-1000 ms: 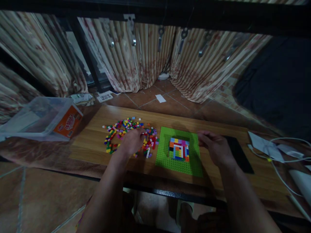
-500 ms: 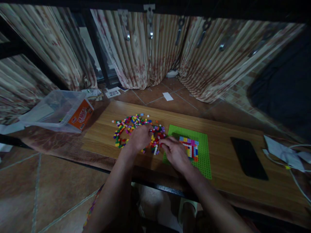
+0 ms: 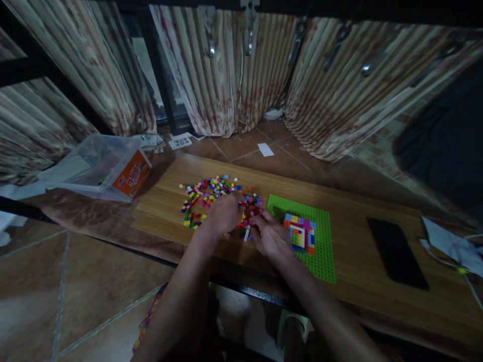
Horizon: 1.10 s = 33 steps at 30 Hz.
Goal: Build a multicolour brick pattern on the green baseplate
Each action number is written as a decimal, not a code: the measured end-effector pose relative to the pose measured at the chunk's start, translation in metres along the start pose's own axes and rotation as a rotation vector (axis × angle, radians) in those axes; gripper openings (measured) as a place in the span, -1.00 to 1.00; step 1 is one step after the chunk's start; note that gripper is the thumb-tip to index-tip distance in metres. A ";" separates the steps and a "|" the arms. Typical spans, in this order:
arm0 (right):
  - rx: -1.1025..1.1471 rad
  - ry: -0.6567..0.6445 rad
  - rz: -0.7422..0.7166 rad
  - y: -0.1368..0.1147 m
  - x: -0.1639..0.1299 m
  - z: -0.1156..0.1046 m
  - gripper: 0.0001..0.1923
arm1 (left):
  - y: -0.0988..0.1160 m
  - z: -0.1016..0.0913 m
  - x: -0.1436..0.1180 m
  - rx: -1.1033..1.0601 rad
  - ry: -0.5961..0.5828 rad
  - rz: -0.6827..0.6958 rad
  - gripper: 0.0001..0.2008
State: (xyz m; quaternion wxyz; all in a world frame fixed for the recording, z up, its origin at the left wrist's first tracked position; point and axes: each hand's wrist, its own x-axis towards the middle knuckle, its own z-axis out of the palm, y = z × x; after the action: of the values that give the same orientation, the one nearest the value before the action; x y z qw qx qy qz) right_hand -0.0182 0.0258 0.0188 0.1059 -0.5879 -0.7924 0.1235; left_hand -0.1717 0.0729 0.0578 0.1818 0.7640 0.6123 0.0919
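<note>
Many small colourful toy bricks [image 3: 199, 193] lie loose in a heap on the wooden board. My left hand [image 3: 225, 213] reaches into the right part of the heap, its fingers curled down and closed, the tips mostly hidden behind the hand. Close by, my right hand [image 3: 272, 236] rests at the heap's right edge with fingers bent together; what it pinches, if anything, is too small to make out. Beside it lies a green studded baseplate [image 3: 321, 256], partly behind that hand. On the plate is a squarish build of multicoloured bricks [image 3: 300, 233].
A clear plastic box [image 3: 90, 176] with an orange label stands at the left. On the board's right lie a black phone-like slab [image 3: 396, 254], white paper [image 3: 447, 241] and cables. Striped curtains [image 3: 234, 80] hang behind, above a tiled floor with scattered papers.
The view has shifted slightly, moving the scene to the right. Both hands stay at the bricks, with only small finger movements. The build on the plate shows a little more.
</note>
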 end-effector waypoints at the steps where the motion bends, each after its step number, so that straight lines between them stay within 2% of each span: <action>1: -0.016 -0.003 0.000 -0.001 0.000 0.001 -0.73 | 0.000 0.000 0.000 0.005 -0.005 0.007 -0.73; 6: -0.076 -0.014 0.009 -0.001 0.001 0.006 -0.70 | 0.001 0.002 -0.001 -0.021 -0.008 0.010 -0.74; 11: -0.038 0.031 -0.023 0.002 0.001 0.010 -0.71 | 0.002 0.001 0.001 -0.034 -0.015 0.020 -0.74; 17: 0.172 0.186 -0.087 0.003 0.001 0.013 -0.83 | 0.002 0.001 0.003 -0.015 -0.013 0.021 -0.74; 21: 0.304 0.212 -0.083 0.003 0.001 0.015 -0.89 | 0.001 0.004 0.003 -0.010 -0.019 0.039 -0.75; 25: 0.380 0.230 -0.103 0.000 0.000 0.008 -0.85 | 0.002 0.004 0.003 -0.029 -0.014 0.058 -0.75; 30: 0.399 0.248 -0.164 -0.003 -0.005 -0.007 -0.70 | 0.006 0.002 0.004 -0.045 -0.043 0.074 -0.73; 33: 0.393 0.257 -0.163 -0.001 -0.007 -0.016 -0.71 | 0.007 0.001 0.005 -0.039 -0.049 0.081 -0.75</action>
State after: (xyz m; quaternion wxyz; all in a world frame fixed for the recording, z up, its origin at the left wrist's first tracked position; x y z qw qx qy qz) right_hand -0.0121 0.0195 0.0339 0.3277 -0.5011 -0.7780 0.1905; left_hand -0.1634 0.0759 0.0592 0.2078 0.7863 0.5744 0.0926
